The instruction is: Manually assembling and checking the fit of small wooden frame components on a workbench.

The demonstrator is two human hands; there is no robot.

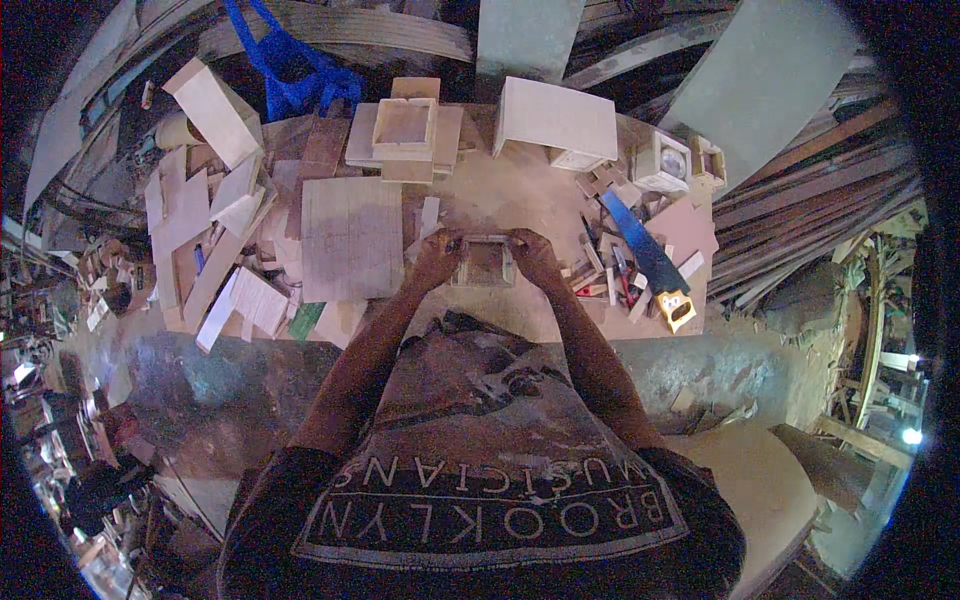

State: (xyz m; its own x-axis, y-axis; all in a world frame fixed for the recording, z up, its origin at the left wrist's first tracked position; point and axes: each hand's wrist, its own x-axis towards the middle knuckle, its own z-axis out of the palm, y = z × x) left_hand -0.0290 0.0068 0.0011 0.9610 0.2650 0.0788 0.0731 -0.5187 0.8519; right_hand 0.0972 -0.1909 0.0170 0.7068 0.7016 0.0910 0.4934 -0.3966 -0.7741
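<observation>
Though small, squarish wooden frame (508, 265) between left hand (438, 254) and right hand (535, 256).

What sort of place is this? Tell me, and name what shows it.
Probably a woodworking shop: the left hand and right hand hold a small square wooden frame, a yellow-handled, blue-and-black handsaw lies to the right, and long brown wooden boards are stacked beyond it.

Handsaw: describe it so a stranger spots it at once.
Start at the worktable, then go right of the person's right hand. There the handsaw lies slantwise among wood scraps, handle end nearer the person. Its long blue-to-dark blade and pale handle set it apart from those scraps.
</observation>
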